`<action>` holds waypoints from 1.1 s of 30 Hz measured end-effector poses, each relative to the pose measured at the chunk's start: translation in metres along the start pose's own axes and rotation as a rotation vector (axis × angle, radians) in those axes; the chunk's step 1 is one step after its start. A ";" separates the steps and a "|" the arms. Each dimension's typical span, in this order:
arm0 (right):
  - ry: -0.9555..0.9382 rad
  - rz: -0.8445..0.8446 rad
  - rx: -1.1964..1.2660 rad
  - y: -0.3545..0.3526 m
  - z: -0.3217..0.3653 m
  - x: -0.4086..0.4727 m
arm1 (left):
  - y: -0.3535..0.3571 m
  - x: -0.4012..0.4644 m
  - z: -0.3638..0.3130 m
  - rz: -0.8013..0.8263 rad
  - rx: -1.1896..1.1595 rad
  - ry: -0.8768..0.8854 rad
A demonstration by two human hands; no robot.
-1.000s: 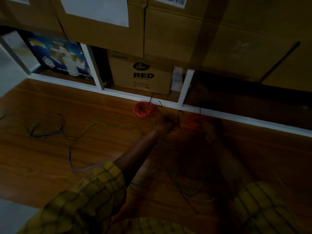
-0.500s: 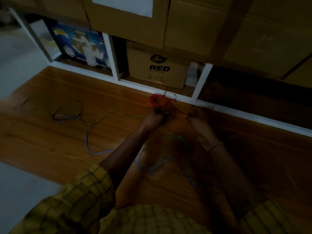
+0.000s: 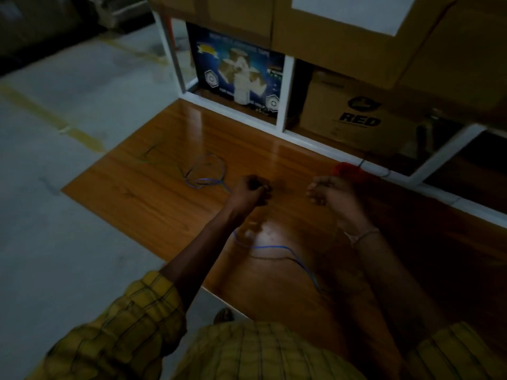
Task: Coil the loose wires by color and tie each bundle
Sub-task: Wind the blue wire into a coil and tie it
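On the wooden board [image 3: 164,193], my left hand [image 3: 251,189] is curled into a fist at the end of the blue wire [image 3: 274,246]. That wire loops to the left of the hand and trails back under my forearm. My right hand [image 3: 329,190] is also curled, and a thin dim wire [image 3: 335,231] hangs from it past my wrist; its colour is hard to tell. A coiled red bundle [image 3: 347,171] lies just behind my right hand, against the white frame [image 3: 301,138]. A loose green wire [image 3: 153,157] lies at the board's far left.
Cardboard boxes [image 3: 356,116] and a blue printed box [image 3: 238,78] fill the low white rack behind the board. Grey concrete floor [image 3: 68,187] with a yellow line lies to the left. The scene is dim, especially on the right.
My view has swung left. Both hands pulled back from the red bundle and moved apart, drawing wire toward me. The red bundle stays by the frame.
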State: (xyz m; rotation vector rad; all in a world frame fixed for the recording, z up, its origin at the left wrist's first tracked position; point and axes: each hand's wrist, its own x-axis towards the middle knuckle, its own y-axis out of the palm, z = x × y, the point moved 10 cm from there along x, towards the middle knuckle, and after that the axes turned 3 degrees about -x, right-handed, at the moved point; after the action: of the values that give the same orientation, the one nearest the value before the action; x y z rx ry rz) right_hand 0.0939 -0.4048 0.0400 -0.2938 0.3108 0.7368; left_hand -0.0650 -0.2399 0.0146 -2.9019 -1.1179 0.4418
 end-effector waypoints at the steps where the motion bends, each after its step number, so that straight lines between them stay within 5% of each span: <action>1: 0.000 0.006 -0.012 0.012 0.001 0.003 | -0.014 0.002 0.003 -0.014 0.027 0.012; 12: -0.004 0.092 -0.118 0.130 0.006 0.042 | -0.106 0.016 -0.004 -0.044 0.051 0.099; 20: -0.218 0.259 -0.375 0.222 0.021 0.051 | -0.208 0.032 0.017 -0.315 0.040 0.088; 23: -0.302 0.322 -0.433 0.243 0.020 0.044 | -0.228 0.039 0.037 -0.300 0.164 0.043; 27: -0.310 0.409 -0.279 0.249 0.032 0.035 | -0.219 0.036 0.042 -0.166 0.187 0.083; 33: -0.147 0.460 0.177 0.229 0.056 0.030 | -0.193 0.027 0.019 -0.030 0.365 0.387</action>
State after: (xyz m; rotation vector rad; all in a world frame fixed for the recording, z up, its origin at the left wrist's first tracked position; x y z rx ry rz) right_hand -0.0347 -0.2048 0.0450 0.0043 0.3049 1.1700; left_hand -0.1781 -0.0797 0.0093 -2.5017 -0.9090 0.0638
